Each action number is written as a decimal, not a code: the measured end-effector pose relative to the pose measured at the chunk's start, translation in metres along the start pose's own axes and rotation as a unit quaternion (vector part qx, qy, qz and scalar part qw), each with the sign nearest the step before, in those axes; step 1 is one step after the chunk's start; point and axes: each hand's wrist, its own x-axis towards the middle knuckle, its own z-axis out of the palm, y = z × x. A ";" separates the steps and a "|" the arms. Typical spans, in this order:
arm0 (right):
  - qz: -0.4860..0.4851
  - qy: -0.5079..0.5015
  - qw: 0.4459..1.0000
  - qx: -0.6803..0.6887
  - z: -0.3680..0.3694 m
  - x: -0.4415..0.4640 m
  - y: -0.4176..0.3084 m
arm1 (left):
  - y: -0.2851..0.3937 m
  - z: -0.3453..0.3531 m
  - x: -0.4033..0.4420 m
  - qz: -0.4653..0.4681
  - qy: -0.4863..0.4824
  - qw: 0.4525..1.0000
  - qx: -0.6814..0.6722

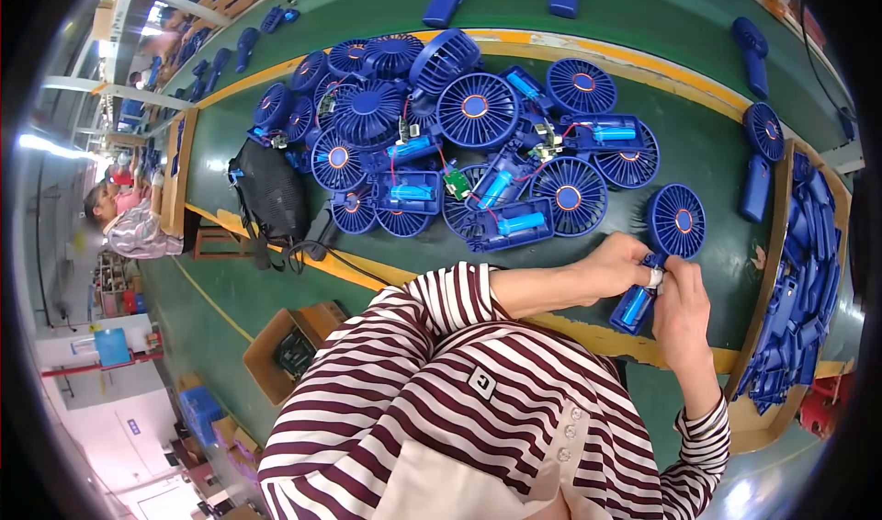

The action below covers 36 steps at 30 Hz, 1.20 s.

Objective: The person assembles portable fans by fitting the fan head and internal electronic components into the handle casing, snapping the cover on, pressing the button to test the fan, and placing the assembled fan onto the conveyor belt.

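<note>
A blue handheld fan (677,221) lies at the front right of the green bench, its handle uncovered and a light-blue battery (634,309) showing inside. My left hand (617,265) is closed on the fan's neck, fingertips pinched around a small whitish part. From the other side my right hand (683,307) grips the upper handle, its fingers close to the left fingertips. What the fingertips pinch is mostly hidden. Left of my hands is a large heap of similar fans (476,107), several with open handles, batteries, wires and a green circuit board (457,185).
A cardboard box (767,336) of blue handle covers (799,281) stands at the right. A black mesh pouch (268,189) with a strap lies left of the heap. Beyond a yellow edge, more fans (444,1) rest on a green surface. Another person (133,217) sits far left.
</note>
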 end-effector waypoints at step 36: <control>0.107 0.044 0.992 -0.056 0.010 -0.002 0.011 | 0.016 0.006 0.002 -0.064 0.065 0.995 -0.030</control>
